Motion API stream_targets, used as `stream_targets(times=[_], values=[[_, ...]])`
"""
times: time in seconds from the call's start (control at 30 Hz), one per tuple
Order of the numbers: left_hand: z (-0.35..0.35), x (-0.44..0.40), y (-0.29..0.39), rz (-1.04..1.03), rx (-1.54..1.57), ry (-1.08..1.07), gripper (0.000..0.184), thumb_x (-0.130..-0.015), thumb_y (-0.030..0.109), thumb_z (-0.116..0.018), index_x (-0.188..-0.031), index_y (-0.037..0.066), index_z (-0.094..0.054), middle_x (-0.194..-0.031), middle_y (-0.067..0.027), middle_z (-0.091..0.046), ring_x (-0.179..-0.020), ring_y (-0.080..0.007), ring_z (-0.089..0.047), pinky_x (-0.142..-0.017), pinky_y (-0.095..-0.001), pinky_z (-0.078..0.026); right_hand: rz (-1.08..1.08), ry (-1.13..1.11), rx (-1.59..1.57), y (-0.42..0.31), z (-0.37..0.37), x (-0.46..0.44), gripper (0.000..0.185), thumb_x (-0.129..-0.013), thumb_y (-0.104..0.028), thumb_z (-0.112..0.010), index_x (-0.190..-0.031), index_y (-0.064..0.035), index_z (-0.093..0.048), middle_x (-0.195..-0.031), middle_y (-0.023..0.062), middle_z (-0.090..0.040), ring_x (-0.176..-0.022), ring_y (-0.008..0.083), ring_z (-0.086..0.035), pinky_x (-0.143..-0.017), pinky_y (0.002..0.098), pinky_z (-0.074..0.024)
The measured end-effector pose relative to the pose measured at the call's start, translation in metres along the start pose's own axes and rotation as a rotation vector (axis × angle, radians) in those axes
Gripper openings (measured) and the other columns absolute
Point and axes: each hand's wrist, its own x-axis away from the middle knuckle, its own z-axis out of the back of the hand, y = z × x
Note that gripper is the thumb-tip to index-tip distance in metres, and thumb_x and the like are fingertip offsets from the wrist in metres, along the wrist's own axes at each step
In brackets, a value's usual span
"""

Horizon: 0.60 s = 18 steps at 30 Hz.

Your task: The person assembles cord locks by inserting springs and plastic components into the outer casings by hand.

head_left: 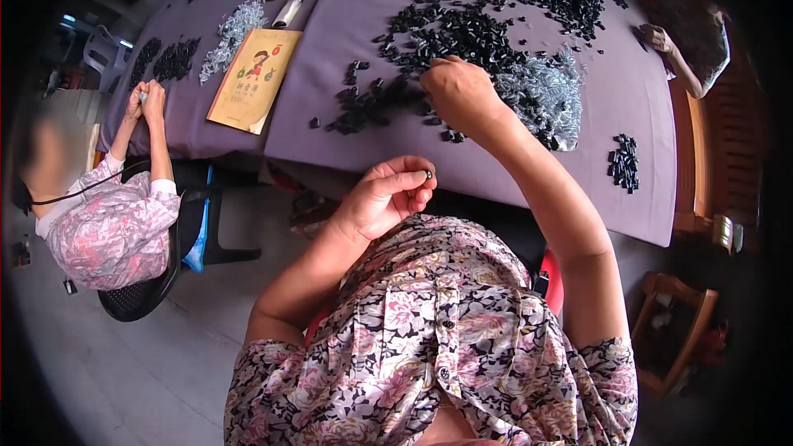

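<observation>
1. One small dark pc point(429, 174) sits in the L hand point(372, 202), just off the near edge of the cloth-covered surface point(496, 177); its grip is closed, thumb & index pinching the pc.
2. R hand point(464, 95) reaches down at the near side of the big dark pile point(446, 33), fingers bent & close tog.; can't tell if its grip has a pc, as the fingertips are hidden.
3. Clear pcs point(541, 95) lie just beside the R hand; a small dark cluster point(624, 163) lies well apart, nr the R side.
4. Handling (est.): each pc prob. v. light, stiff, maybe slick plastic; apt to roll or slip if pinched off-ctr. Best hold = thumb & index pads on opp. sides, light squeeze, ends left free.
5. Booklet point(254, 83) lies flat to the L; a co-worker's hands point(147, 103) are tog. at the far L edge, apart from this person's.
</observation>
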Motion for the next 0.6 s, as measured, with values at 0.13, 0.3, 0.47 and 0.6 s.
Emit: stream_targets(times=[0.13,0.3,0.47,0.6], values=[[0.001,-0.002,0.008,-0.04,0.027,0.028,0.021,-0.096,0.008,-0.066,-0.116,0.003,-0.065,-0.096,-0.0062,-0.067,-0.079,-0.0121,-0.062,-0.069,-0.024,-0.053,0.049,0.006,0.104,-0.006,-0.002,0.004,0.008,-0.077,-0.004,-0.065,-0.083,-0.0078,-0.07,-0.093,0.0101,-0.069,-0.094,0.0279,-0.068,-0.077,0.0391,-0.057],[0.005,-0.005,0.011,-0.049,-0.005,0.031,0.022,-0.096,0.008,-0.066,-0.118,0.003,-0.065,-0.097,-0.0056,-0.068,-0.081,-0.0119,-0.064,-0.071,-0.0242,-0.055,0.091,0.167,0.116,-0.017,-0.003,0.027,0.01,-0.075,-0.009,-0.065,-0.085,-0.0088,-0.067,-0.091,0.0064,-0.064,-0.091,0.0238,-0.062,-0.075,0.0354,-0.0515],[0.002,-0.008,0.013,-0.094,0.017,0.026,0.019,-0.095,0.007,-0.066,-0.114,0.006,-0.066,-0.099,-0.0061,-0.069,-0.082,-0.0126,-0.065,-0.072,-0.0247,-0.055,0.016,0.213,-0.062,-0.009,-0.011,0.042,0.016,-0.077,-0.01,-0.065,-0.091,-0.0072,-0.071,-0.093,0.0066,-0.063,-0.097,0.0263,-0.058,-0.083,0.038,-0.049],[-0.001,-0.013,0.011,-0.117,0.012,0.028,0.018,-0.094,0.007,-0.066,-0.112,0.007,-0.066,-0.1,-0.0069,-0.069,-0.083,-0.0133,-0.065,-0.072,-0.025,-0.055,-0.004,0.218,-0.108,-0.004,-0.009,0.046,0.019,-0.075,-0.01,-0.073,-0.093,-0.0069,-0.069,-0.094,0.007,-0.064,-0.098,0.0278,-0.058,-0.084,0.0393,-0.0496]])
